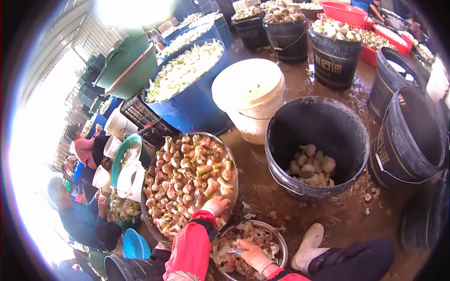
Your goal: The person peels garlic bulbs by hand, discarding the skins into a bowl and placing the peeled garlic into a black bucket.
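Note:
My left hand (216, 206) reaches over the near right side of a wide round tub (237, 187) heaped with unpeeled garlic bulbs (180, 175). Its fingers bend down among the bulbs, with the fingertips hidden. Lower down, my right hand (251, 255) is closed around a small knife (236, 251), whose short grey blade points left. Below that hand sits a metal bowl (283, 248) full of loose garlic skins and trimmings (225, 262). To the right stands a large black bucket (318, 105) with several peeled white bulbs (311, 166) at its bottom.
A white bucket (251, 117) stands behind the black one, beside a blue barrel (187, 112) of garlic stalks. More black buckets (410, 140) line the right. On the left, a person in blue (77, 218) sits near a green basin (126, 157). My boot (309, 246) rests on wet floor.

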`<state>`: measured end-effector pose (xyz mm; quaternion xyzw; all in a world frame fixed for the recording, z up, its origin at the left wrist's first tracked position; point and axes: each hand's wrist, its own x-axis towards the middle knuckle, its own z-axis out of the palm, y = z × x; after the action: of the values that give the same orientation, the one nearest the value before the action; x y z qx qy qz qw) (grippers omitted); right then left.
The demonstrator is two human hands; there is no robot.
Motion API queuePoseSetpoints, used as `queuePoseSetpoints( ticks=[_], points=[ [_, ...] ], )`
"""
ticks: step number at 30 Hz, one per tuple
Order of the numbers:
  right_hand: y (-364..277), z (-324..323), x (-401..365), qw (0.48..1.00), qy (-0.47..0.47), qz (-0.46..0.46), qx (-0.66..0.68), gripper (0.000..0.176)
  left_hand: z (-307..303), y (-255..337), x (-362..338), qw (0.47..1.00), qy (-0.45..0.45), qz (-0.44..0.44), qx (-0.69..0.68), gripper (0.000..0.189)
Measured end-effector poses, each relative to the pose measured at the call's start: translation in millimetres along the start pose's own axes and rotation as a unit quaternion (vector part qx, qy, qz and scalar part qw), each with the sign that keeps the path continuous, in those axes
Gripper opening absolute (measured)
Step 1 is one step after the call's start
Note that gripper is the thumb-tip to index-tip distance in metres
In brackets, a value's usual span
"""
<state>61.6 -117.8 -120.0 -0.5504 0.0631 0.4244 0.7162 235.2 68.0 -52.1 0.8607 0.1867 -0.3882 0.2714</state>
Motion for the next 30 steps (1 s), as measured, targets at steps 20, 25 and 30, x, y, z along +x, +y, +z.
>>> queuePoseSetpoints(
  ticks=[20, 25, 30],
  points=[
    [-68.0, -0.3, -52.0, 0.993, -0.045, -0.107, 0.017, 0.045, 132.5, -62.0, -193.8, 0.766, 0.093, 0.226, -0.595, 0.041],
    [-71.2, 5.9, -58.9, 0.995, -0.015, -0.077, -0.065, 0.041, 153.4, -44.1, -211.7, 0.895, 0.246, 0.225, -0.297, 0.058],
    [-65.7, 14.3, -61.6, 0.991, 0.040, -0.110, -0.063, 0.042, 162.4, -31.3, -210.5, 0.886, 0.376, 0.271, 0.025, 0.061]
  ],
)
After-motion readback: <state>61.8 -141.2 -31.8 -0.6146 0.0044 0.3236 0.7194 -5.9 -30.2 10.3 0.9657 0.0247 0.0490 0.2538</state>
